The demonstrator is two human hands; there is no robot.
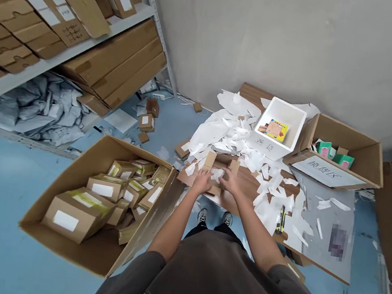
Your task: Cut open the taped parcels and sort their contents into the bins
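Note:
A small cardboard box [221, 159] with its flaps open lies at the near edge of the brown table, in front of my body. Its left side is gripped by my left hand [202, 183], fingers closed at the base of a raised flap. On the opposite side, my right hand [231, 181] holds the box with bent fingers over its opening. A piece of white paper [217, 174] shows inside, between the hands. Torn white paper [213, 132] is heaped behind the box, and more scraps lie to its right.
A large carton [75, 172] of small taped boxes stands on the floor to the left. A white foam box [271, 148] and a labelled carton [323, 171] stand on the table at the back right. A yellow-black utility knife [281, 219] lies near its front edge. Shelves [65, 51] hold boxes.

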